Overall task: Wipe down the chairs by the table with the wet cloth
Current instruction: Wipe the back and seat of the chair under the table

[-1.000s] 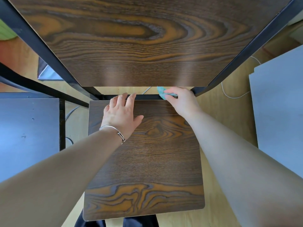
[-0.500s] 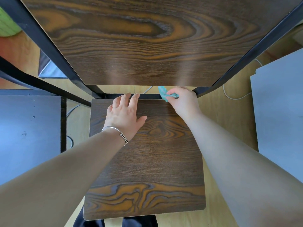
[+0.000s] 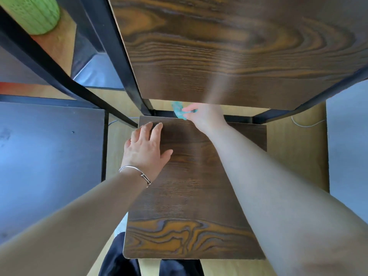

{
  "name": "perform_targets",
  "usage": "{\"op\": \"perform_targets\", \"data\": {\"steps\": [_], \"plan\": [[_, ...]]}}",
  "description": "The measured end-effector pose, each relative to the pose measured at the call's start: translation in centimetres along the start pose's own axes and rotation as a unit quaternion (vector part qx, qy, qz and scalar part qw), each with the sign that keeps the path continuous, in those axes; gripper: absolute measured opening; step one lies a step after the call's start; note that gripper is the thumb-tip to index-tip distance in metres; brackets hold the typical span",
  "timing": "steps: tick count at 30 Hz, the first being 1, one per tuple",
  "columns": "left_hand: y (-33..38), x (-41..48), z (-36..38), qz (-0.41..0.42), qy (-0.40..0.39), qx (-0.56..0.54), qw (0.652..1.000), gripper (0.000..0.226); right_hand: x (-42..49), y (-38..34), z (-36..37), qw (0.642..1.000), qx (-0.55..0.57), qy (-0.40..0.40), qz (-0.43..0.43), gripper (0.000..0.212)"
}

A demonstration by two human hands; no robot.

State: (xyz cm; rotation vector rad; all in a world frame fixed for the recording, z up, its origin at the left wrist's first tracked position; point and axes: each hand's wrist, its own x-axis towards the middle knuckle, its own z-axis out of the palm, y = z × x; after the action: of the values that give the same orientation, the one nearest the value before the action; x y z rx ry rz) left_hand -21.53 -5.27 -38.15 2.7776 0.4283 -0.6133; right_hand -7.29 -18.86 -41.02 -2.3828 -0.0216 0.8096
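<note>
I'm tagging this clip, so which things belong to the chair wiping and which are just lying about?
Job: teal cloth, right hand pinching it, left hand flat on chair seat, chair back.
Lying about: white cable, green object, grey panel.

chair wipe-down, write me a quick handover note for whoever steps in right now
Left hand: flat on the chair seat near its back left corner, fingers straight, holding nothing.
Right hand: pinches the cloth against the black rail at the back of the seat, under the backrest.
Done: cannot tell; no wet streaks show on the seat or the backrest.
Left: probably the rest of the rail, the seat and backrest if not yet wiped, then the other chairs.
</note>
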Motion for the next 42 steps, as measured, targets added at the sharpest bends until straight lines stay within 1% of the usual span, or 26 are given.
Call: {"op": "perform_targets", "data": {"steps": [3,6,9,12,15,18,21,23,27,32,37,42], "plan": [[-2.0,-0.4,-0.3,-0.017,0.005,-0.006,1.0,0.077,0.3,-3.3,2.8,0.999,0.002,-0.04,-0.022,0.024],[-3.2,-0.7,-0.6,-0.031,0.012,-0.007,0.999,0.077,0.6,-4.9,4.0,0.997,-0.022,-0.056,-0.038,0.024],[-3.3,-0.7,-0.9,-0.033,0.014,-0.008,0.999,0.076,0.5,-4.3,3.2,0.997,0.022,-0.064,-0.03,0.024],[-2.7,-0.8,-1.0,-0.026,0.014,-0.005,1.0,0.076,0.2,-2.7,1.3,0.997,0.003,-0.078,-0.015,0.022],[-1.7,-0.9,-1.1,-0.009,0.01,-0.002,1.0,0.074,-0.4,0.3,-1.5,0.999,0.004,-0.047,-0.009,0.016],[-0.6,-0.9,-1.2,0.005,0.005,-0.006,1.0,0.074,-1.1,4.1,-4.6,1.0,0.001,-0.006,-0.007,0.018],[0.2,-0.9,-1.1,0.015,0.004,-0.009,1.0,0.075,-1.5,7.2,-7.1,1.0,-0.015,0.021,0.015,0.017],[0.6,-0.9,-0.9,0.02,0.003,-0.008,1.0,0.075,-1.5,8.5,-7.9,0.999,-0.031,0.036,0.012,0.016],[0.7,-0.6,-0.6,0.031,-0.004,0.004,1.0,0.076,-1.3,9.2,-7.8,0.997,-0.055,0.05,-0.022,0.014],[0.6,0.0,-0.2,0.042,-0.005,0.015,0.999,0.075,-1.5,9.8,-7.7,0.996,-0.056,0.063,-0.036,0.017],[1.1,0.8,0.2,0.042,-0.014,0.032,0.999,0.077,-1.7,9.9,-7.7,0.997,-0.043,0.063,-0.031,0.018],[2.7,1.6,0.0,0.055,-0.011,0.047,0.997,0.078,-1.6,9.5,-8.1,0.998,-0.045,0.038,-0.012,0.023]]}}
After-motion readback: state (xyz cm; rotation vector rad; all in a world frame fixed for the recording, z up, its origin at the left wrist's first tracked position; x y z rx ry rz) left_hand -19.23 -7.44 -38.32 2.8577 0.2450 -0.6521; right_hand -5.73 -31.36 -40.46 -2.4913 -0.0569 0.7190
